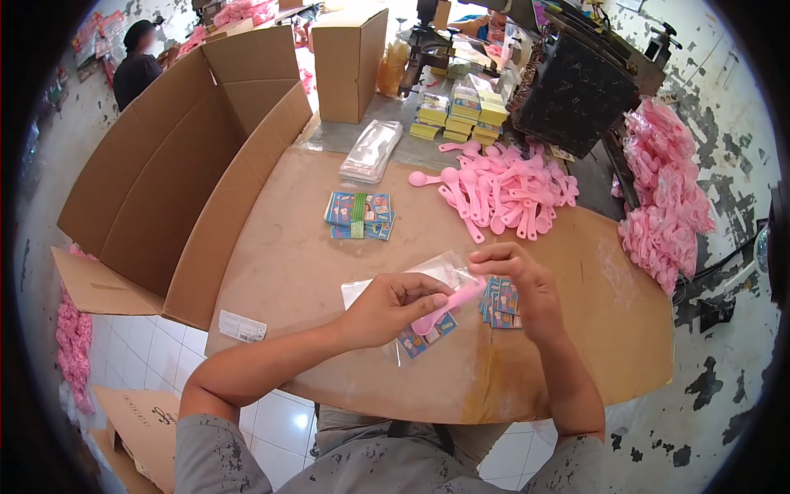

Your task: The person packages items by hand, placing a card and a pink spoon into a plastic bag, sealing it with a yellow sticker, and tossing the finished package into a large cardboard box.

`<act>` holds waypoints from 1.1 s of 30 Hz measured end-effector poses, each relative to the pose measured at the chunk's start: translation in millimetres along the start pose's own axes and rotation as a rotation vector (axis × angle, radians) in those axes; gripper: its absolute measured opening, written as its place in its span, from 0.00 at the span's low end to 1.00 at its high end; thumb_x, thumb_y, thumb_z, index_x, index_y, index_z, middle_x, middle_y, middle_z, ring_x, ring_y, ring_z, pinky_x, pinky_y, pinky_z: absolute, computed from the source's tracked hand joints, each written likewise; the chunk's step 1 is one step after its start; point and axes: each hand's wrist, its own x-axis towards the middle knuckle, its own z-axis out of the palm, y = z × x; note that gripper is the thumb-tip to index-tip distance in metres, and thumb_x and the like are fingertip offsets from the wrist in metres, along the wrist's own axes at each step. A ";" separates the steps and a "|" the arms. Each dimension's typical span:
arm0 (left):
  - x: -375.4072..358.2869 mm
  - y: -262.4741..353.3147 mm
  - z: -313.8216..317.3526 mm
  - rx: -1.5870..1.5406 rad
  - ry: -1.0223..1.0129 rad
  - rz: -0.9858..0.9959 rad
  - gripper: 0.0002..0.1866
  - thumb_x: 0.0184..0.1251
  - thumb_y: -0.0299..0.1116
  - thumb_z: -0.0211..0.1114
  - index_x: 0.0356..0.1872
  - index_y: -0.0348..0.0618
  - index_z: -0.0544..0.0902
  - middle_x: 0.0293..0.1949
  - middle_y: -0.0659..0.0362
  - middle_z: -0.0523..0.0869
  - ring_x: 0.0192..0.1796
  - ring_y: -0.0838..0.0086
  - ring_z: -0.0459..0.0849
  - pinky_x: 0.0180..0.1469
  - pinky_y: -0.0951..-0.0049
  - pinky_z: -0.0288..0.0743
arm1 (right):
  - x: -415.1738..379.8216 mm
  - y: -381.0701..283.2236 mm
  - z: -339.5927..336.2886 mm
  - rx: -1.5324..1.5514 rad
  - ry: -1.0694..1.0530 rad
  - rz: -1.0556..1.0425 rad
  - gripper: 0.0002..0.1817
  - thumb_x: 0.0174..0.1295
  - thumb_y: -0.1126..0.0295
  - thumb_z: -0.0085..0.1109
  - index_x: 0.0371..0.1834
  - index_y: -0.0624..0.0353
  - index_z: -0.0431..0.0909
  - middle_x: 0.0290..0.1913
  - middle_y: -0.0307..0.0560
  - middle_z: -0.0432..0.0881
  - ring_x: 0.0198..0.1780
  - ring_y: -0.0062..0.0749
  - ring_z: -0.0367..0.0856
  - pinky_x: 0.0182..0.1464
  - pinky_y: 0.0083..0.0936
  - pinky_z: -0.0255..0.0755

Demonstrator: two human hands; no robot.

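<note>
My left hand is closed, thumb and fingers pinching a clear plastic bag with a pink spoon and a printed card in it. The spoon lies slanted, its bowl low over the blue card and its handle pointing up and right. Beside the handle's end is my right hand, fingers stretched out and nothing in its grasp. Under my left hand lie more clear bags. Partly behind my right hand sits a small pile of printed cards.
A pile of pink spoons lies at the back right, before stacked card bundles. A green-banded card bundle and a stack of clear bags are ahead. A large open carton stands left. A person is far left.
</note>
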 end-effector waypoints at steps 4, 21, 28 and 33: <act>-0.1 4.2 3.6 -0.057 -0.008 0.058 0.15 0.83 0.32 0.64 0.60 0.32 0.84 0.42 0.58 0.92 0.40 0.84 0.87 0.39 0.80 0.82 | -1.7 -4.2 7.8 0.072 -0.195 -0.003 0.19 0.81 0.68 0.52 0.66 0.69 0.81 0.69 0.56 0.81 0.71 0.43 0.78 0.73 0.39 0.68; -8.3 15.7 -1.3 0.320 -0.128 0.522 0.25 0.76 0.32 0.69 0.69 0.36 0.76 0.69 0.53 0.83 0.69 0.66 0.82 0.70 0.61 0.76 | 20.6 -93.2 18.7 -0.624 -0.179 -0.289 0.08 0.62 0.80 0.71 0.44 0.59 0.89 0.37 0.43 0.86 0.37 0.30 0.85 0.41 0.29 0.78; -19.0 29.1 12.6 0.342 -0.103 0.531 0.21 0.80 0.29 0.65 0.69 0.36 0.78 0.59 0.52 0.90 0.60 0.68 0.90 0.61 0.68 0.82 | 12.4 -88.2 34.6 -0.558 0.015 -0.107 0.09 0.62 0.78 0.73 0.45 0.62 0.89 0.33 0.43 0.84 0.29 0.24 0.82 0.30 0.24 0.74; -16.6 25.5 8.8 0.171 -0.004 0.382 0.17 0.83 0.27 0.61 0.67 0.35 0.81 0.45 0.54 0.94 0.52 0.77 0.92 0.54 0.74 0.84 | 14.7 -74.9 35.3 -0.617 0.116 -0.182 0.11 0.62 0.78 0.74 0.47 0.60 0.88 0.39 0.44 0.84 0.34 0.31 0.84 0.34 0.26 0.75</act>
